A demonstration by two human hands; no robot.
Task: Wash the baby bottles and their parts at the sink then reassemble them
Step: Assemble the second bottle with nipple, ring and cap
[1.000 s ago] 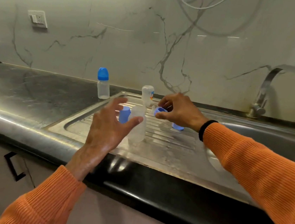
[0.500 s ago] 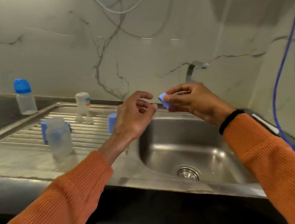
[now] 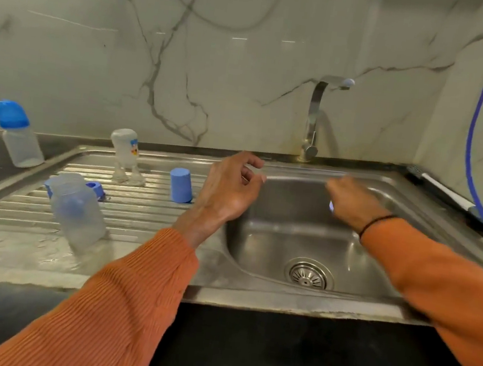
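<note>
Over the sink basin point(image 3: 302, 244) we hold both hands, orange sleeves point(image 3: 118, 304) reaching in from below. Our left hand point(image 3: 230, 190) hangs above the basin's left rim with its fingers loosely curled and nothing in them. Our right hand point(image 3: 352, 203) is blurred, knuckles up and fingers curled under; a small pale blue bit point(image 3: 331, 206) shows at its underside, so it seems to grip a small part, though we cannot tell which. On the ridged draining board point(image 3: 139, 219) stand a clear bottle point(image 3: 79, 212) nearest us, a blue ring point(image 3: 95, 188) just behind it, a blue cap point(image 3: 181, 185) near our left hand, and a small clear bottle point(image 3: 125, 148) further back. A bottle with a blue cap point(image 3: 17, 134) stands on the dark counter at far left. The tap point(image 3: 315, 116) rises behind the basin.
</note>
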